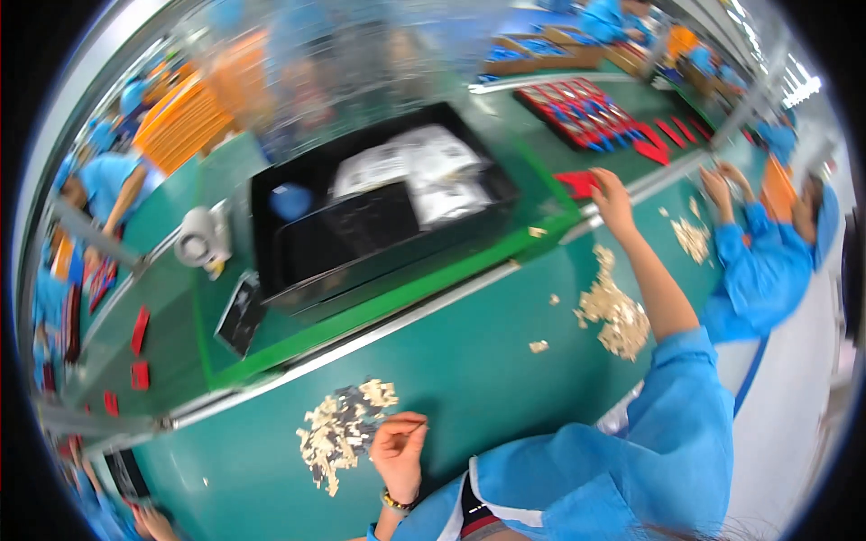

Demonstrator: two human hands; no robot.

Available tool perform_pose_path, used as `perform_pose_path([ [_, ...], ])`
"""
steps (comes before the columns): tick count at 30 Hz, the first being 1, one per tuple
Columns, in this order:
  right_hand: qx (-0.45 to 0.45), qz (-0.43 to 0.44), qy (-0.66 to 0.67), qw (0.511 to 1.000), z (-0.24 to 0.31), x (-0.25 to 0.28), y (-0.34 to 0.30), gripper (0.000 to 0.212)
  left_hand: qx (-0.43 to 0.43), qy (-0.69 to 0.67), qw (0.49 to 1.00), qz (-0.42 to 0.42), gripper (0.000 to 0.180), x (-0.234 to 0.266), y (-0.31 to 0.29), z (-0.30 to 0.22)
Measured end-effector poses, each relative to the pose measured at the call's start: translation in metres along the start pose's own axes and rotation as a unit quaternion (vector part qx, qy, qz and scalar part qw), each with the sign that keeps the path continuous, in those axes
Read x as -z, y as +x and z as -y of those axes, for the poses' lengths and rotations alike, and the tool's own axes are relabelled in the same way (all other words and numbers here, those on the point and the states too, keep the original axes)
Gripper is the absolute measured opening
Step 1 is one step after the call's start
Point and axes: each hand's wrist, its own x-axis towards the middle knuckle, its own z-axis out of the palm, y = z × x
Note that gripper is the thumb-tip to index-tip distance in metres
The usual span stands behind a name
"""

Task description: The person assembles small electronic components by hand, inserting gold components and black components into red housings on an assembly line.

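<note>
My right hand (pixel 613 206) reaches out over the far edge of the green worktable. Its fingers are closed at the edge of a flat red piece (pixel 577 185), beside the black bin (pixel 361 261). Close to my body, my left hand (pixel 398 455) is held in a pinch, and whatever its fingertips hold is too small to make out. Just left of it lies a heap of small cream and dark grey pieces (pixel 343 431). Beneath my right forearm spreads a second heap, of cream pieces only (pixel 616 311).
The bin, holding white packets (pixel 410 162) and a blue round item (pixel 290 202), stands on a green conveyor. A red tray (pixel 582 113) with blue parts sits farther right, near loose red pieces. A tape dispenser (pixel 200 239) is left. Co-workers in blue sit at both sides.
</note>
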Motion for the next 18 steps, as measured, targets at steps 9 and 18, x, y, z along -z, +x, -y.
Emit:
perform_pose_path([
  [9,-0.049,-0.001,-0.087,0.995,-0.06,0.04,-0.031,0.043,0.002,0.05,0.999,-0.009,0.01,-0.021,-0.009,0.004],
  [18,-0.228,-0.068,-0.047,0.97,-0.148,0.01,-0.009,0.043,0.018,0.086,0.996,-0.024,0.014,-0.065,0.004,0.015],
])
